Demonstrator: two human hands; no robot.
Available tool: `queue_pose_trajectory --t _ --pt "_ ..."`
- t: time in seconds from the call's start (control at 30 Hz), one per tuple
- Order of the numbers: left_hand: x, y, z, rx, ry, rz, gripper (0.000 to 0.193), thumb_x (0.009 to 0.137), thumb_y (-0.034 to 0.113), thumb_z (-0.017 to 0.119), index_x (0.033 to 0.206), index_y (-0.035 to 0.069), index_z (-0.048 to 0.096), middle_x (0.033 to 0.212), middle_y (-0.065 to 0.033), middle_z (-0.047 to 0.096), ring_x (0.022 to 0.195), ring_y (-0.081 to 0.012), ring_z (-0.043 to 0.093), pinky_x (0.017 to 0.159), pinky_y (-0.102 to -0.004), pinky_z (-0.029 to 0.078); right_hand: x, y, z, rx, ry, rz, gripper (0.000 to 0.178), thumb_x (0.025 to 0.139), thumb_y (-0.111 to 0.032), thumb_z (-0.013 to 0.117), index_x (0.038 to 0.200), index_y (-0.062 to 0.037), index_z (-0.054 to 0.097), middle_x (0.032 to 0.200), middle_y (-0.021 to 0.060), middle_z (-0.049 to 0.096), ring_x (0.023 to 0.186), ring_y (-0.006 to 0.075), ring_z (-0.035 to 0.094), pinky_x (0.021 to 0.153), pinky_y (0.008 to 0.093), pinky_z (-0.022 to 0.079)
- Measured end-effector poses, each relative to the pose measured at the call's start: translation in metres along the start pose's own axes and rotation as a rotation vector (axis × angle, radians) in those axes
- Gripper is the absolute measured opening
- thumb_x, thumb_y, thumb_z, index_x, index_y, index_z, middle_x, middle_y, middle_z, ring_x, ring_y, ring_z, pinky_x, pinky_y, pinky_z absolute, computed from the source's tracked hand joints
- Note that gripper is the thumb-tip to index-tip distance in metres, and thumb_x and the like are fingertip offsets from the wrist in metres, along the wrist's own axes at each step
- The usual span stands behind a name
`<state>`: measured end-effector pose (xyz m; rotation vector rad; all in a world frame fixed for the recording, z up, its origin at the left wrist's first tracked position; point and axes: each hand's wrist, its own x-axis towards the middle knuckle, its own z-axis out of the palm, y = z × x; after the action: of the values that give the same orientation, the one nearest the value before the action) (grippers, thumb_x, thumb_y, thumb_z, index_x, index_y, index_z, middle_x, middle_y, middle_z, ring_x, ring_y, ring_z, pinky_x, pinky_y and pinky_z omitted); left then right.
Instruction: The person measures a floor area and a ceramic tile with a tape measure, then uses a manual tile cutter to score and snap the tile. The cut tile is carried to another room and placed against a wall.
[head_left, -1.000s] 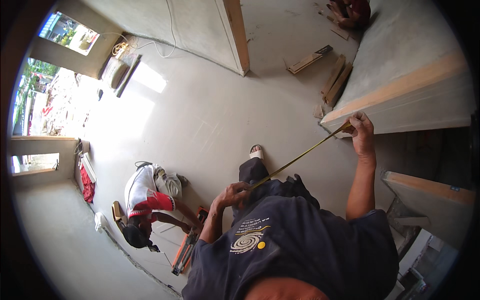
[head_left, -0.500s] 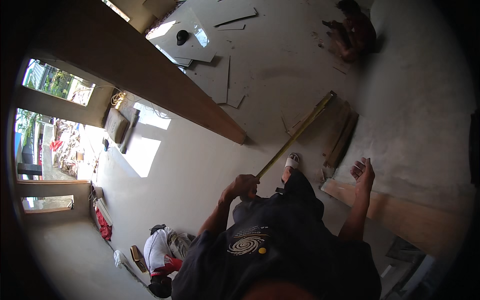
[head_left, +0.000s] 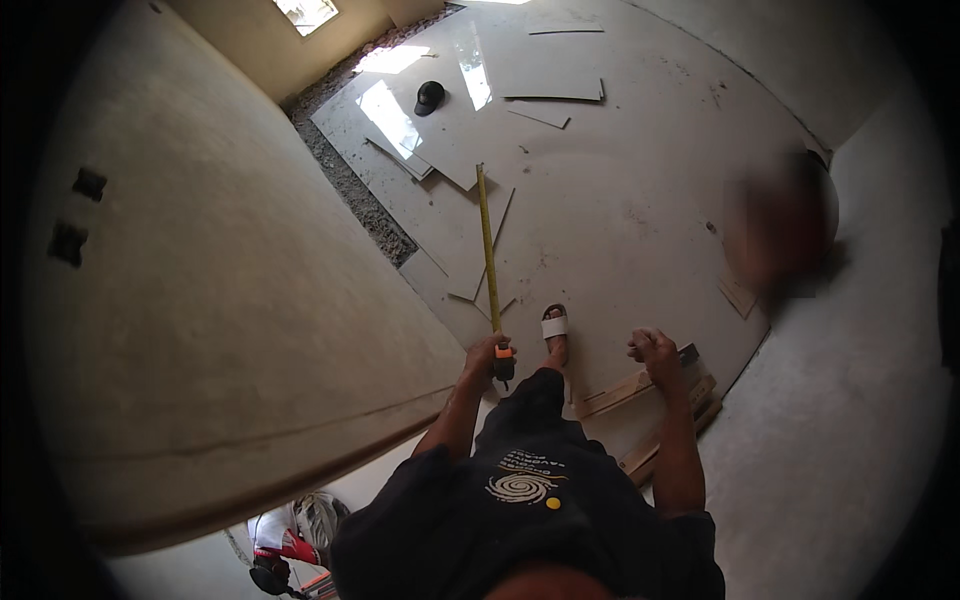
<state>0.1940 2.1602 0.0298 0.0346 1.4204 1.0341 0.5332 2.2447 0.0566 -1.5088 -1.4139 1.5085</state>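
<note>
My left hand (head_left: 481, 357) is closed around an orange and black tape measure (head_left: 503, 366) in front of my body. Its yellow blade (head_left: 487, 230) reaches out ahead of me over the floor, its far end over the loose tile pieces. To the right, my right hand (head_left: 657, 352) is raised with its fingers curled together; anything inside them is hidden. Below and beside that hand lie several wooden boards (head_left: 620, 394). My sandalled foot (head_left: 555, 325) stands on the pale floor between the two hands.
Cut tile pieces (head_left: 555, 88) and a black cap (head_left: 429, 98) lie ahead. A wall (head_left: 250, 300) stands close on my left. One person (head_left: 785, 225) crouches at the right wall; another (head_left: 295, 530) bends at lower left. Gravel (head_left: 350, 200) edges the tiled floor.
I have turned and moved past the wall's end, which now fills the left side. The blade has swung from pointing right-forward to nearly straight ahead. My right hand's fingers have drawn together.
</note>
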Motion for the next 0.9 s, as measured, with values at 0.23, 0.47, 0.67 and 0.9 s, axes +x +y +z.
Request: queue_pose_trajectory --t 0.23,0.47,0.67,0.9 --pt "0.155 0.165 0.077 0.003 0.021 0.069 0.027 0.086 0.024 0.056 0.097 0.0 0.056 0.079 -0.0134 0.062 0.061 -0.0209 0.062 0.056 -0.0323 0.051 0.045 0.101 -0.131 -0.226 0.514 0.849 0.042 0.086 -0.037 0.05 0.089 0.0036 0.058 0.077 0.0198 0.061 0.068 0.0285 0.061 0.062 0.04 0.047" --pt "0.239 0.296 0.108 -0.033 0.052 0.072 0.03 0.086 0.029 0.056 0.097 0.001 0.057 0.08 -0.0135 0.062 0.063 -0.0207 0.062 0.057 -0.032 0.051 0.137 0.102 -0.117 -0.421 0.136 1.013 0.042 0.085 -0.037 0.05 0.098 0.0032 0.057 0.09 0.0242 0.059 0.083 0.035 0.06 0.077 0.0454 0.046" --pt "0.341 0.374 0.126 -0.221 0.242 0.089 0.03 0.085 0.029 0.056 0.096 0.001 0.057 0.079 -0.0134 0.062 0.062 -0.0208 0.061 0.057 -0.0315 0.051 0.418 0.038 -0.15 -0.698 -0.018 0.833 0.045 0.087 -0.037 0.047 0.105 0.003 0.058 0.103 0.0254 0.058 0.094 0.0378 0.057 0.084 0.0458 0.044" --pt "0.392 0.488 0.132 -0.441 0.392 0.189 0.029 0.084 0.027 0.057 0.097 0.001 0.057 0.078 -0.0128 0.062 0.06 -0.0201 0.062 0.055 -0.0315 0.051 0.958 -0.25 -0.123 -0.978 0.222 0.051 0.042 0.087 -0.033 0.045 0.093 0.0064 0.059 0.095 0.027 0.061 0.09 0.0431 0.058 0.078 0.0477 0.046"
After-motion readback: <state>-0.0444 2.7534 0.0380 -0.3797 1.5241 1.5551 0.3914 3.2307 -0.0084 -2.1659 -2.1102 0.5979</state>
